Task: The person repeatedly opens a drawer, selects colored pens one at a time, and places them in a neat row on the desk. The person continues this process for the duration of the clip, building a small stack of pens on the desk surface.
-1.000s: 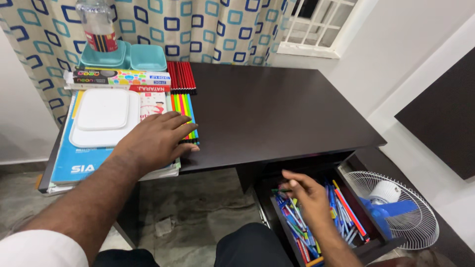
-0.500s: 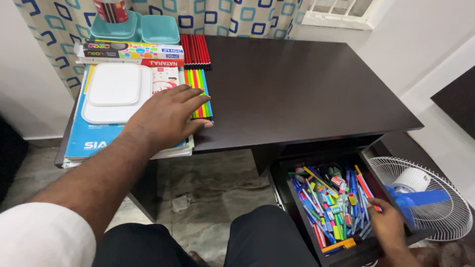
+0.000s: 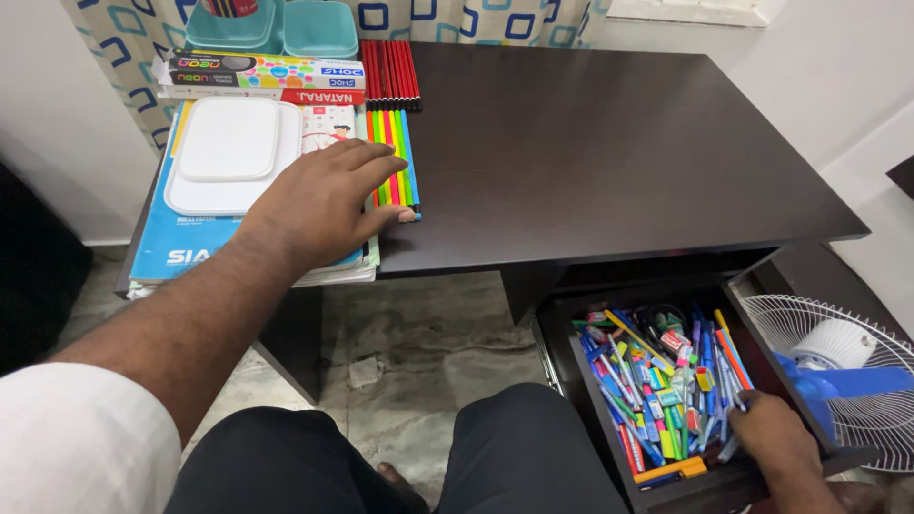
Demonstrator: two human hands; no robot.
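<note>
While the person sits at it, these things show, largest first:

Bench (image 3: 609, 152): dark and wide, bare on its right half.
Drawer (image 3: 571, 333): pulled open low on the right, under the bench edge, crammed with pens.
Fan (image 3: 838, 371): white cage with blue body, just beside the drawer.
Books (image 3: 181, 247): stacked at the bench's left edge, a white tray (image 3: 228, 152) on top.
Left hand (image 3: 319, 205): flat on the books, fingers spread wide, tips touching the coloured pencils (image 3: 392, 157); holds nothing.
Right hand (image 3: 776, 438): in the drawer's near right corner, fingers curled among the pens (image 3: 657, 390); I cannot tell whether they grip one.
Doing it well: probably pinch one pen by its barrel and lift straight, so neighbours stay put.
</note>
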